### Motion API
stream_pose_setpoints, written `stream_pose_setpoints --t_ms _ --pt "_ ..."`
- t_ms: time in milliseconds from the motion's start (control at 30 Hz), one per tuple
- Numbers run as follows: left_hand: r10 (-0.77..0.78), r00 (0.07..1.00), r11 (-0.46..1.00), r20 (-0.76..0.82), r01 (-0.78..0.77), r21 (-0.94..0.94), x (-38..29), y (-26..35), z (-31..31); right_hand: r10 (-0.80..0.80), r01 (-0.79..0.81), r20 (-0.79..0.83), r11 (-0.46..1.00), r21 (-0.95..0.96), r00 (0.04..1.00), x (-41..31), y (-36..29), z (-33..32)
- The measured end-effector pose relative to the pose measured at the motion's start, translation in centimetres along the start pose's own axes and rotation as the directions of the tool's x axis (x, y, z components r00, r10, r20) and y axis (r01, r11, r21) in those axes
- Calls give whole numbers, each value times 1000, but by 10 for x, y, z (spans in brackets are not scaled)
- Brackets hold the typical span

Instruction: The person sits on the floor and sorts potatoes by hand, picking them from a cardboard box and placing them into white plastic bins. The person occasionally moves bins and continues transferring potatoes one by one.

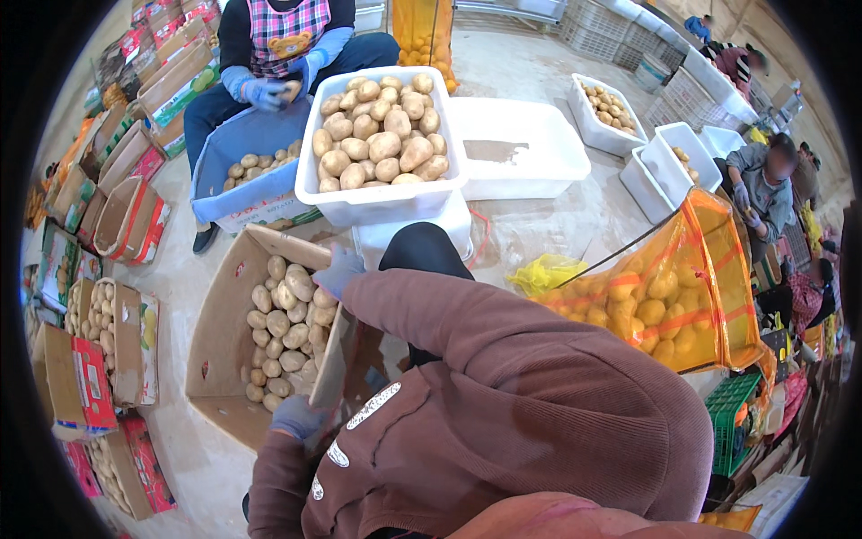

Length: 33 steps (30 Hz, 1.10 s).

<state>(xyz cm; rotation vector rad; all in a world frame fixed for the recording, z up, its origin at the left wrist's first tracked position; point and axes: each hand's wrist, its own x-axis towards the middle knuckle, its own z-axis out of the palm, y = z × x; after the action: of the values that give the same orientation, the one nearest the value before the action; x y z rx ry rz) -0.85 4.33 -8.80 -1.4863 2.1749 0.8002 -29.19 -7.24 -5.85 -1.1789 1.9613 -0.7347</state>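
Observation:
An open cardboard box of potatoes stands before me, tilted in the view. My right hand, in a grey-blue glove, grips the box's rim near its upper right corner, close to some potatoes. Lower down, my left hand, gloved alike, holds the near wall; its fingertips are partly hidden. Beyond the box, a white plastic crate heaped with potatoes rests on a white support. Beside it is a cloth-lined blue box holding potatoes.
Opposite sits a co-worker in a plaid apron, gloved hands holding a potato. A white crate lies right of the heaped one. An orange mesh bag of potatoes stands at right. Cardboard boxes line the left. Other people work at far right.

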Motion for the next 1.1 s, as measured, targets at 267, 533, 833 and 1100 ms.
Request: stream_pose_setpoints --t_ms 267,533,833,1100 --pt "-178 983 951 34 163 264 -45 -69 -22 131 -139 110 988 69 985 -53 -13 25" --pt "-537 741 681 -403 663 312 -92 -193 -33 -218 -394 915 850 350 341 -94 11 63" --pt "-328 893 945 -309 313 -98 -61 -114 -32 -736 285 241 511 811 633 -28 -7 -53" --pt "32 948 998 -318 -12 64 -50 -87 -15 -351 191 -511 921 -340 784 102 73 -246"
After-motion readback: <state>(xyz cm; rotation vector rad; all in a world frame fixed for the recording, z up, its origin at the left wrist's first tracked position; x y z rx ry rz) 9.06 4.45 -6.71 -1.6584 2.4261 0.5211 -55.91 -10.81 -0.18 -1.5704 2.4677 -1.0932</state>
